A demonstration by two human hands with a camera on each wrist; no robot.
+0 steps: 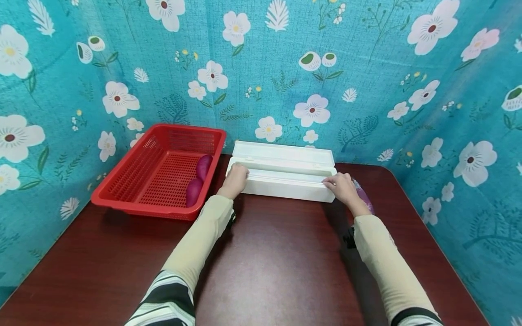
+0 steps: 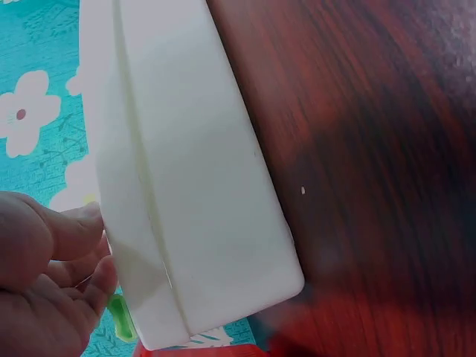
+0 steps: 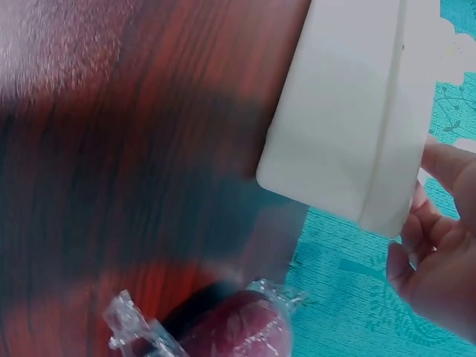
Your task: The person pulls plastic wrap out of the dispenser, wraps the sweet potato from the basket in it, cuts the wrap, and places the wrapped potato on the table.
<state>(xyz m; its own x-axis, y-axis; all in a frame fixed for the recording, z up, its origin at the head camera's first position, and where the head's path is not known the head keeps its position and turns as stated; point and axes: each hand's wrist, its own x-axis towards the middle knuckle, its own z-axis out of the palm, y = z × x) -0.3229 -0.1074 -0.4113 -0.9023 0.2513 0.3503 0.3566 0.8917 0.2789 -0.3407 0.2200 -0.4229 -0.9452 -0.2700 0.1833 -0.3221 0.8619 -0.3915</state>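
Left hand (image 1: pixel 236 179) and right hand (image 1: pixel 343 189): fingers appear to pinch the white box (image 1: pixel 285 188) at opposite ends of its rim; recommend even force, keeping it level

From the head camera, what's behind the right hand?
A purple item in clear plastic wrap on the dark tabletop shows past the right hand. The hand hides its left part, and the right wrist view crops it, so its full shape cannot be seen.

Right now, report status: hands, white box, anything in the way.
Left hand holds white box near left end; right hand near right end. Lid raised at back. Possible obstruction: wrapped purple item beside right hand.
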